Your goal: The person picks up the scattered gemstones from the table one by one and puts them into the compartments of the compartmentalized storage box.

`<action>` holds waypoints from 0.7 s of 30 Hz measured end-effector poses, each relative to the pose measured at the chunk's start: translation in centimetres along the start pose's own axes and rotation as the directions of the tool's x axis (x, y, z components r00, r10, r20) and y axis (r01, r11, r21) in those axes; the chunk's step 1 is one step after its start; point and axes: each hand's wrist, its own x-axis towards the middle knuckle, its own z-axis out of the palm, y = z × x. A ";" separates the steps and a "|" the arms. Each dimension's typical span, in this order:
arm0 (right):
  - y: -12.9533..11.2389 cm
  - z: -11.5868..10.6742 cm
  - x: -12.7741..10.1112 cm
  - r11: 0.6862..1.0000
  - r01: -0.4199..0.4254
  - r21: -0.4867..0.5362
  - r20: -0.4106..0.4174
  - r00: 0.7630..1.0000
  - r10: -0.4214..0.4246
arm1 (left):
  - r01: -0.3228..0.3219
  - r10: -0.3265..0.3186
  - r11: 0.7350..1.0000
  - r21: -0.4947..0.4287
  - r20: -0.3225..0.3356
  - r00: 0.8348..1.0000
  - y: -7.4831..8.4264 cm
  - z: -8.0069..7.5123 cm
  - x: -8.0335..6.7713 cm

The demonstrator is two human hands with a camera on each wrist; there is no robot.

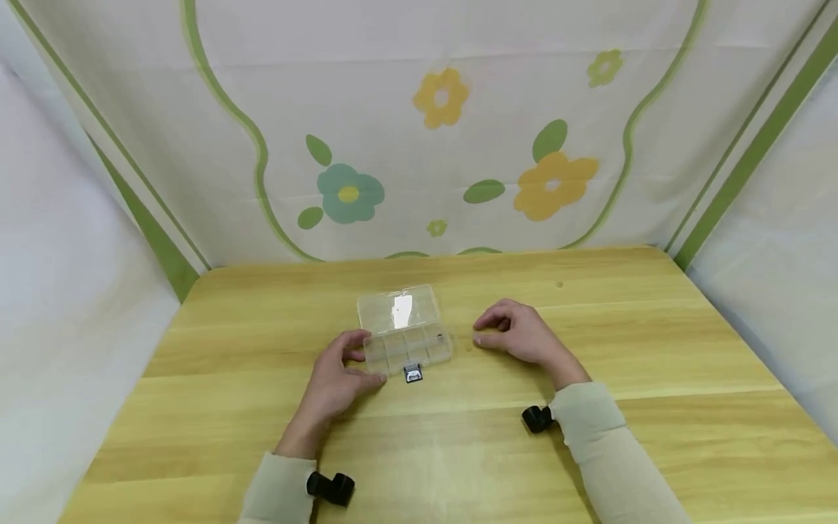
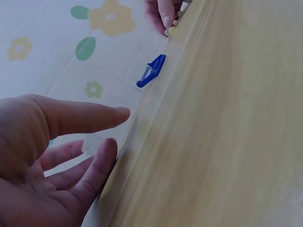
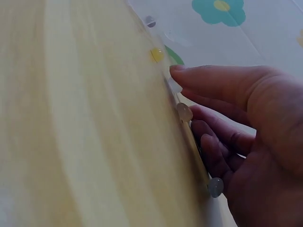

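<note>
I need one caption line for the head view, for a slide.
Left hand touches an open clear compartment box; right hand rests beside it.

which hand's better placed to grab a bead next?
Probably right. The right hand rests on the table with beads at its fingertips. The left hand is touching the box.

Box point(image 1: 406, 331) on table point(image 1: 655, 342), between hands.

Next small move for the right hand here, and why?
Probably pinch one small pale bead by the right hand and carry it to the open clear plastic compartment box: the beads lie loose on the wooden table, and the left hand steadies the box.
</note>
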 end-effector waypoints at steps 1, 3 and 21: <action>0.0 0.1 0.0 1.000 0.002 -0.006 0.002 1.000 -0.002 | 0.004 -0.004 1.000 -0.003 0.000 1.000 -0.1 0.0 -0.1; -0.1 0.2 0.1 1.000 0.006 -0.018 0.001 1.000 -0.006 | -0.001 0.001 1.000 -0.002 -0.004 1.000 -0.2 0.2 -0.1; -0.3 0.3 0.2 0.999 -0.013 -0.035 -0.038 0.999 0.011 | -0.016 0.017 1.000 0.018 -0.019 1.000 0.2 0.5 0.3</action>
